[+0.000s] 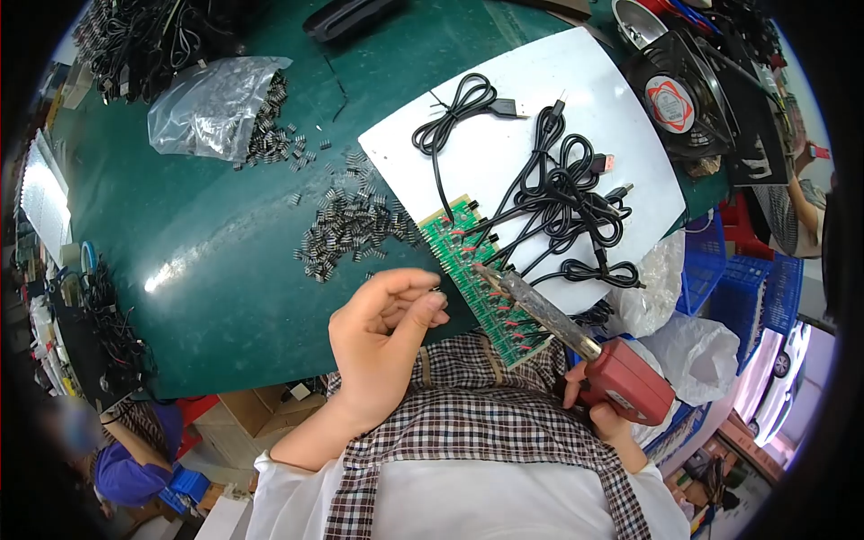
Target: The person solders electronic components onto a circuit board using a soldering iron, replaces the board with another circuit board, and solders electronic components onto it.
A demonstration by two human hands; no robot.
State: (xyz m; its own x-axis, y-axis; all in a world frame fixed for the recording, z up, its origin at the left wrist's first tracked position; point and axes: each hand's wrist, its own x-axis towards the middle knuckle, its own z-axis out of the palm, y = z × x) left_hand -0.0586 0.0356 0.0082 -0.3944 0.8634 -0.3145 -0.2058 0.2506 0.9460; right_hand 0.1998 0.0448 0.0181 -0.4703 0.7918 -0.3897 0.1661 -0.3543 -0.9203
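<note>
My right hand (pixel 598 409) is wrapped round the handle of a red soldering gun (pixel 627 382), whose metal tip points at a green circuit board (pixel 486 297). Black cables (pixel 562 198) with USB plugs run from the board over a white sheet (pixel 490 76). Just left of the board, my left hand (pixel 382 333) has thumb and fingertips pinched together; whatever is between them is too small to make out. Beyond that hand lies a pile of small black metal-legged parts (pixel 346 229) on the green table (pixel 225 315).
A plastic bag (pixel 211 112) of similar parts and bundled cables (pixel 157 40) sit at the back left. A black fan (pixel 675 99) stands at the right, above blue crates (pixel 742 292). Another person's arm (pixel 135 445) shows lower left, another (pixel 804 207) far right.
</note>
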